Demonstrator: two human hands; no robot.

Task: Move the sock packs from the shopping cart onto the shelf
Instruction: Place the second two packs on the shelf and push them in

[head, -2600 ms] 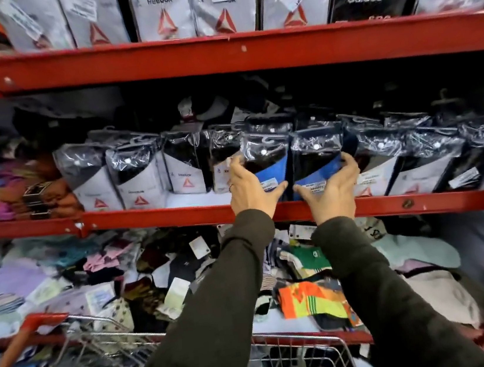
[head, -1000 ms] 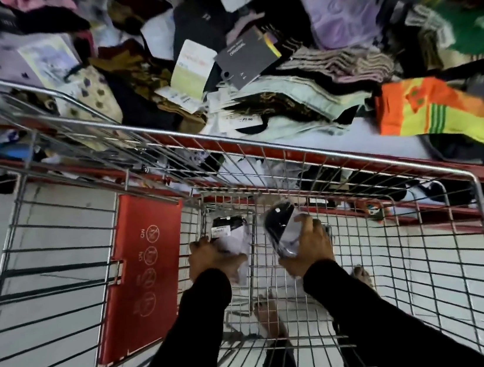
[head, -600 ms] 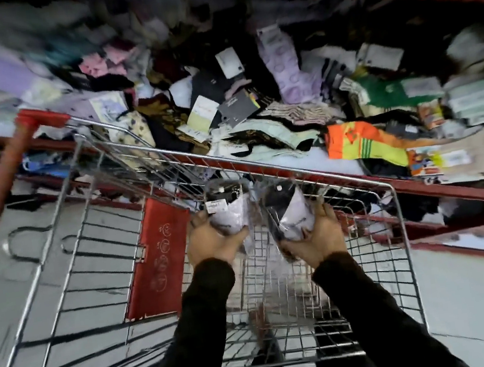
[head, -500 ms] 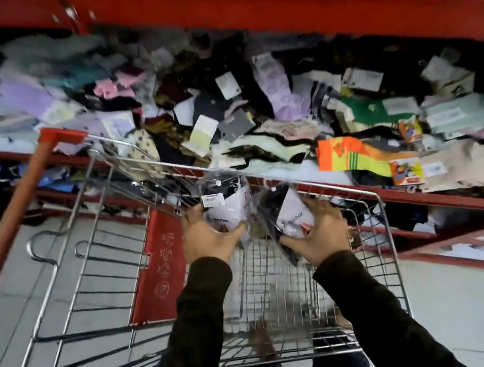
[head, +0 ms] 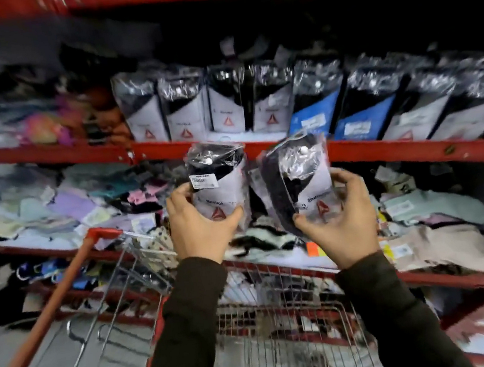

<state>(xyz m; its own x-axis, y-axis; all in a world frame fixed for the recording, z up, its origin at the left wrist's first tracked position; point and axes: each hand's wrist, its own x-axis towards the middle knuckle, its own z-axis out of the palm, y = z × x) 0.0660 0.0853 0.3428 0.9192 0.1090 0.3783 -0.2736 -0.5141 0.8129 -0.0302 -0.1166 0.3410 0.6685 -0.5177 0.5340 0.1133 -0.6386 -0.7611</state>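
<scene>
The shiny plastic sock pack with a black top and white bottom (head: 219, 186) is up in the air, in front of the red metal shelf (head: 384, 150). It is not on the shelf yet. A second shiny sock pack, darker and tilted to one side (head: 299, 185), is just beside it, also in the air. Both are above the silver wire shopping cart with the red handle (head: 283, 316).

The left hand (head: 200, 228) is wrapped around the bottom of the first pack, with the thumb in front on the white part. The pack sticks up out of the hand and stands almost straight. The right hand (head: 340, 216) holds the second pack from below and from the side. That pack leans to the left, and its top edge is close to the first pack.

On the shelf there is a row of standing sock packs in white and blue (head: 254, 101), packed close together. The gap between them looks small.

Things could go wrong here. The plastic looks slippery, so a pack could slide out of a hand and drop back into the cart or onto the heap of loose coloured socks on the lower shelf (head: 113, 200). If a pack is pushed in too hard, it could knock the standing ones over like dominoes. The tilted pack may also fall flat if it is not set down straight.
</scene>
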